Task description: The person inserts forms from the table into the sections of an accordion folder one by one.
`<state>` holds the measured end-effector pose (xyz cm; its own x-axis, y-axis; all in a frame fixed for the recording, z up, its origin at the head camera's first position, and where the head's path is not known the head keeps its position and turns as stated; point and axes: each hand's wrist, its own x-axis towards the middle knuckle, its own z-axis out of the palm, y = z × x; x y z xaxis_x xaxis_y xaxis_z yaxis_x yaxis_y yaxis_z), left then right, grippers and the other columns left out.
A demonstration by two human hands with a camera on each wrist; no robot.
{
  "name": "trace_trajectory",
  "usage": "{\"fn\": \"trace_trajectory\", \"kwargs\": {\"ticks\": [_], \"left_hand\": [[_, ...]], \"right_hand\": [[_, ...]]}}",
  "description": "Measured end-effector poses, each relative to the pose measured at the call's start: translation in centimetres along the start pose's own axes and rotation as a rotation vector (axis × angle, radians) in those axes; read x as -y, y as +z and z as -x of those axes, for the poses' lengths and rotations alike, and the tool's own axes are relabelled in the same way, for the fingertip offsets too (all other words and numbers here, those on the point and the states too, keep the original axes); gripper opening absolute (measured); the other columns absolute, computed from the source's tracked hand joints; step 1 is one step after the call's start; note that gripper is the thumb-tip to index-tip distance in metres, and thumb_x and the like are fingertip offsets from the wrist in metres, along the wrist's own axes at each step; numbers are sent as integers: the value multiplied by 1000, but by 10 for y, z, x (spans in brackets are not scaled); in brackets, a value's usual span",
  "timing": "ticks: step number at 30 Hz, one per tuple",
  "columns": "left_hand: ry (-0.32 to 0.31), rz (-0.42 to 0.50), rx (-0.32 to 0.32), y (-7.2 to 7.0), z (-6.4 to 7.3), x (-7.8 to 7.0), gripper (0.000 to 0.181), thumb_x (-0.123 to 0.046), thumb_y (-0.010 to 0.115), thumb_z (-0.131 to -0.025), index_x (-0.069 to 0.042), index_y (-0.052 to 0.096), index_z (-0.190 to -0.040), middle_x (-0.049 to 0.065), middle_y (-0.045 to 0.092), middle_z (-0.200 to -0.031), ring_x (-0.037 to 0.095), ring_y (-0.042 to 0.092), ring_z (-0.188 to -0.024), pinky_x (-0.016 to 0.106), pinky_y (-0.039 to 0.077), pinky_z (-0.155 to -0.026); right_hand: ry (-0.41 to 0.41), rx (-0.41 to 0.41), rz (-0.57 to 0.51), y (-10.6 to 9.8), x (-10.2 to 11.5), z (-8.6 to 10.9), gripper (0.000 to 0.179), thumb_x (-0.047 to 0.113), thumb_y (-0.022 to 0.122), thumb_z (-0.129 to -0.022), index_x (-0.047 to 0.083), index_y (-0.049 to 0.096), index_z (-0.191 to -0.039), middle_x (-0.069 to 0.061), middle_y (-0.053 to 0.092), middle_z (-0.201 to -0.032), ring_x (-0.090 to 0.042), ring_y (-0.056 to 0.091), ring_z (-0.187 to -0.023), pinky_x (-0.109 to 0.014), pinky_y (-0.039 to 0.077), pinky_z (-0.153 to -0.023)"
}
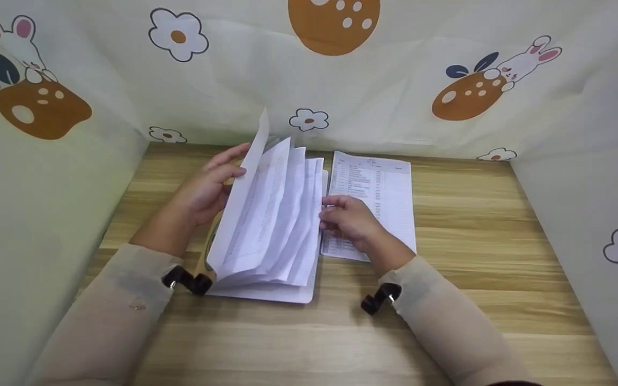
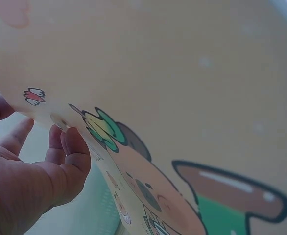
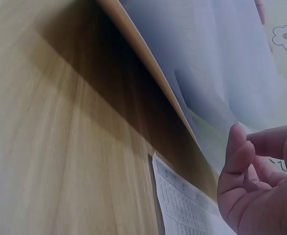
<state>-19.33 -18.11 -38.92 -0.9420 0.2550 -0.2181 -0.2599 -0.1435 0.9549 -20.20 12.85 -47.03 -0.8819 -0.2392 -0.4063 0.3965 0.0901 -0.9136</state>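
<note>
An open notebook (image 1: 298,292) with a cartoon-printed cover (image 2: 207,88) lies on the table, its white pages (image 1: 271,220) fanned upright. My left hand (image 1: 204,190) is at its left side; the left wrist view shows that hand's thumb and fingers pinching the raised cover's edge. At the opposite side, my right hand (image 1: 349,220) pinches the outer edge of a page between thumb and fingertips, close-up in the right wrist view. Under that hand lies a printed sheet (image 1: 397,209) with a table of text, just right of the notebook.
The wood-grain table (image 1: 475,257) extends to both sides and toward me. Cream cloth walls (image 1: 244,80) with rabbits, oranges and flowers stand behind, left and right. A small black wrist camera (image 1: 188,280) sits at the left cuff, another (image 1: 381,298) at the right.
</note>
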Motion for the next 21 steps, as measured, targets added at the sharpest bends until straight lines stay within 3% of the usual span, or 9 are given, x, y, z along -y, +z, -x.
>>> {"fn": "trace_trajectory", "kwargs": {"ticks": [9, 21], "left_hand": [[3, 11, 15, -1, 1, 1, 60, -9, 46, -109, -23, 39, -166, 3, 57, -138, 16, 69, -99, 29, 62, -85], [3, 22, 7, 0, 0, 2, 61, -9, 48, -108, -25, 40, -166, 2, 60, -136, 15, 70, -98, 28, 61, -84]], "right_hand": [[4, 1, 0, 12, -2, -6, 39, 0, 69, -95, 4, 66, -134, -1, 74, -91, -11, 73, -68, -22, 52, -57], [0, -5, 40, 14, -2, -8, 41, 1, 69, -95, 5, 67, -136, -3, 76, -93, -12, 73, -68, -23, 53, -58]]}}
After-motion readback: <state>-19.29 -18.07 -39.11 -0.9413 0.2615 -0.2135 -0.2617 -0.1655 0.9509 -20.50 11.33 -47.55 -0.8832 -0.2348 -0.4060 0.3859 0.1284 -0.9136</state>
